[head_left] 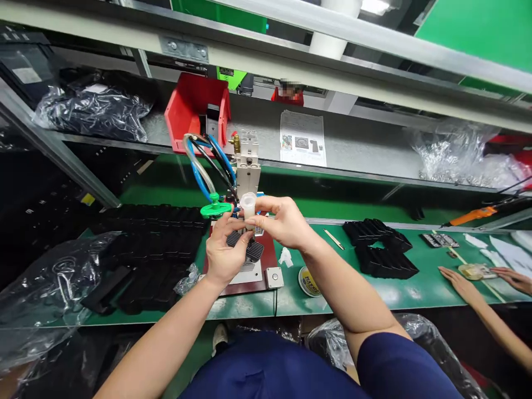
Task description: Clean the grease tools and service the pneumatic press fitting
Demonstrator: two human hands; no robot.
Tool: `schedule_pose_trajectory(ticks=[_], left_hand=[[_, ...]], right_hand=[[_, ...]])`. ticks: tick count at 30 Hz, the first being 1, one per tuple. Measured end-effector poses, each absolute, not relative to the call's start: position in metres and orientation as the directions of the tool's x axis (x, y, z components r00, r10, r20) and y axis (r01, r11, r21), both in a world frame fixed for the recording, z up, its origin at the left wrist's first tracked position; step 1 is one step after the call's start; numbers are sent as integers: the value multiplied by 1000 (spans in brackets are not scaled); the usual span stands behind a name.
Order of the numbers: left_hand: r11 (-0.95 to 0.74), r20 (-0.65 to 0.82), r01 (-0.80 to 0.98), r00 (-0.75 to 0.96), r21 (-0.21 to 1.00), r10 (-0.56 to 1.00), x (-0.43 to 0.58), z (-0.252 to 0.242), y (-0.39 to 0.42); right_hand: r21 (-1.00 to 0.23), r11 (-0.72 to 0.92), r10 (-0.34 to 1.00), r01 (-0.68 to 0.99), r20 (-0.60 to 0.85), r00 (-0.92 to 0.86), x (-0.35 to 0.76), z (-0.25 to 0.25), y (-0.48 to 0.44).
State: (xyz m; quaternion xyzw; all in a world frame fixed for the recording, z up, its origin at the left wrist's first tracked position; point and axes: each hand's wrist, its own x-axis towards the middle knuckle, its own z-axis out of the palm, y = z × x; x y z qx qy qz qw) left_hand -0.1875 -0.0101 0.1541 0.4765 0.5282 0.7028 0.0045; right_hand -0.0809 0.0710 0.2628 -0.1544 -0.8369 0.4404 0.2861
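Observation:
A green round cap with a knob on top is at the fingertips of my left hand, whose fingers are closed. That hand's thumb and another finger also reach the lower part of a translucent white tube with a flared rim. My right hand pinches this tube from the right, its open mouth turned up toward me. Below both hands is a bench press with a ribbed black part on its fixture. The tube's lower end is hidden by my fingers.
Black plastic parts lie in rows at left, with more at right. A round tin, crumpled white piece and cutter knife are nearby. A red bin stands on the shelf. A co-worker's hands work at far right.

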Motion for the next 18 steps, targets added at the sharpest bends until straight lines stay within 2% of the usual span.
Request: schedule_pose_trajectory(ticks=[3,6,8,10,14,18], left_hand=[[-439,671,507,-560,741,486,-188,150,-8],[-458,673,494,-564,739,479,-189,149,-8],[-464,680,497,-560,733,474,-189,150,-8],[-469,695,513,-545,719,469,-189,152,-8],[-490,714,520,-517,700,472,-188,155,-8],[-489,713,520,-542,701,445,-187,153,-7]], right_hand=[[-823,568,622,14,418,-663,-85,247,65],[-758,643,669,105,491,-558,-87,240,61],[-697,697,638,167,496,-589,-84,245,62],[-669,725,561,165,434,-704,-80,256,65],[-774,631,440,47,308,-843,-76,271,70],[-838,545,559,-7,370,-742,-82,254,67]])
